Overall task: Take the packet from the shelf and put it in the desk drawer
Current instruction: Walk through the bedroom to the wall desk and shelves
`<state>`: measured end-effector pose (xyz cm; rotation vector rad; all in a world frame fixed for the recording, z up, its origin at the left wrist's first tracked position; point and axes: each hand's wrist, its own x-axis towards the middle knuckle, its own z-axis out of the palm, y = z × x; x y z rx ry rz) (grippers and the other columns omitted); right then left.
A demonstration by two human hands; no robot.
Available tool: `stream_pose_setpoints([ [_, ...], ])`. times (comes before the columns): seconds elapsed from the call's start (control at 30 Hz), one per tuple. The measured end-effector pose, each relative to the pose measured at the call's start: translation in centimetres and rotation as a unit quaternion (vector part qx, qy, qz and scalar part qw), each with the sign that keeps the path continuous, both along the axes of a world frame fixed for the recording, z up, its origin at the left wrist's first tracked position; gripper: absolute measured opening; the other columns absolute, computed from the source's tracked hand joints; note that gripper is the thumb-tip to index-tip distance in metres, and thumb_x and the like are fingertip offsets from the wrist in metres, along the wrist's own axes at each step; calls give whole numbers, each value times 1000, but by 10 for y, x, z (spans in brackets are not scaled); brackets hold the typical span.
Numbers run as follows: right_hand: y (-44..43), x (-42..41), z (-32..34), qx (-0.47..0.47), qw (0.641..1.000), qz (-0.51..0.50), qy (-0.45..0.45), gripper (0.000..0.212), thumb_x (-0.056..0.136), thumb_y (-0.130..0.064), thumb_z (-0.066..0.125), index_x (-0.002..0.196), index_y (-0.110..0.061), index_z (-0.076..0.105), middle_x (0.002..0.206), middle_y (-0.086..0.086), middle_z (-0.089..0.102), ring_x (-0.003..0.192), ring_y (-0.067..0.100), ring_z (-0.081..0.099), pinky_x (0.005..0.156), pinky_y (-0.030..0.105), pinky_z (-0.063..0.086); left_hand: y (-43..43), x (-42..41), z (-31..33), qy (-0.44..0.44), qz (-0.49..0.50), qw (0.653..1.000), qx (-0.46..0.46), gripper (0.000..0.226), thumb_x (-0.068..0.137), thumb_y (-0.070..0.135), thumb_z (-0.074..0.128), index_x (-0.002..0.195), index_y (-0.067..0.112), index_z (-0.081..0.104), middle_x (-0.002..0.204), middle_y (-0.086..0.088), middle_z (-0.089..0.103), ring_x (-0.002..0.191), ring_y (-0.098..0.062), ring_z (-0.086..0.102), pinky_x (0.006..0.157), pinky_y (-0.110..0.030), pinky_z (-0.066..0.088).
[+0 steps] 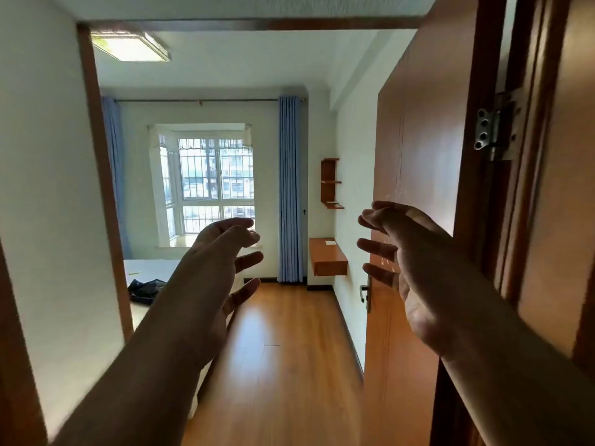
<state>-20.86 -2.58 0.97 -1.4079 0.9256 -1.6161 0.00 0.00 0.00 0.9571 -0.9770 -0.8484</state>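
1. Here, the fingers of the left hand [219, 262] are spread and loosely curled, holding nothing; the palm faces inward.
2. Opposite it, the right hand [415, 268] has its fingers fanned apart too, empty, raised beside the open wooden door [415, 130].
3. Both bare forearms reach forward through the doorway, well short of any furniture.
4. Far ahead on the right wall hangs a small wooden shelf [331, 183]; a flat thing lies on its lowest board, perhaps the packet, though it is too small to tell.
5. Below the shelf a wall-mounted desk [328, 255] juts out, its drawer [331, 270] closed, a pale slip of paper on top.
6. Beyond lie the barred window [214, 185], blue curtains [289, 188], a bed [151, 268] at left and a glossy wood floor [283, 349].
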Motion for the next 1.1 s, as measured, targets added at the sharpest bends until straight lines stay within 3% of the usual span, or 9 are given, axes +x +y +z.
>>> stream_pose_setpoints([
  [0.37,-127,80,-18,3,1000,-22,23,14,95,-33,62,109,-35,60,117,-4,69,112,17,64,85,38,51,-127,81,-10,-13,-40,999,-14,21,94,16,63,108,29,71,113,2,73,108,-18,68,88,-44,54],
  [0.5,-169,109,-48,33,999,-31,21,30,80,-41,67,109,-35,64,113,-5,72,110,16,66,86,40,53,-171,109,-36,-34,-63,997,1,23,95,16,62,115,27,68,117,2,71,109,-17,67,85,-42,54],
  [0.77,-218,141,-162,187,981,4,56,41,77,-46,68,117,-36,65,120,-6,71,110,15,66,85,39,55,-231,145,-151,-63,-93,986,120,26,96,15,61,113,33,67,110,5,71,100,-10,70,81,-39,54],
  [0.9,-222,148,-232,281,958,-5,63,30,86,-41,67,115,-34,65,118,-5,71,110,17,66,90,44,56,-239,154,-221,-56,-96,974,199,26,96,17,59,116,33,66,114,4,70,105,-11,68,83,-40,53],
  [1.1,-220,152,-311,373,925,-16,64,27,87,-42,66,113,-35,64,112,-8,70,108,14,65,86,39,56,-234,145,-312,-62,-98,943,313,24,95,16,58,113,32,64,113,2,68,107,-16,65,83,-41,53],
])
